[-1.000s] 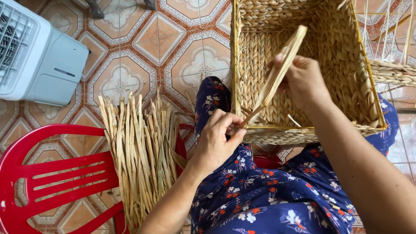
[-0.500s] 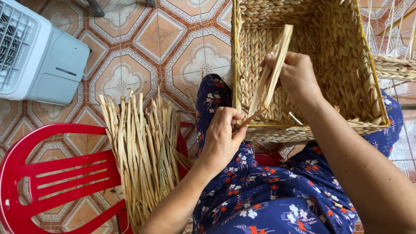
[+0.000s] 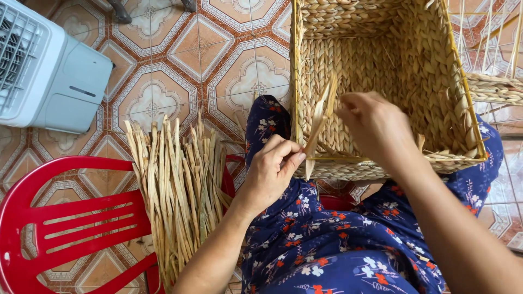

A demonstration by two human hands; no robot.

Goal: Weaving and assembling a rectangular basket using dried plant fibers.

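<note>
You sat with a dark blue floral cloth [image 3: 348, 256] over your knees, and the woven basket [image 3: 468, 130] rested on them, square in shape, its walls made of thick braided dry fibre with a rough, ropey texture. Your left hand [image 3: 272, 169] was just at the near rim of the basket, its fingers [image 3: 286, 154] curled narrow and pinching one flat, pale dried strand [image 3: 316, 128]. This strand stood almost upright, tilted a little, its lower end just below the thumb and its upper part rising in front of the inner wall of the basket. Your right hand [image 3: 376, 128] was over the near inside of the basket, fingertips closed on the upper part of the same strand. Left of the basket, one bundle of many long dried strands [image 3: 180, 190] lay on one red plastic chair [image 3: 60, 228]. Farther left of the basket stood one white and grey fan unit [image 3: 49, 71] on the patterned tile floor [image 3: 201, 49].
</note>
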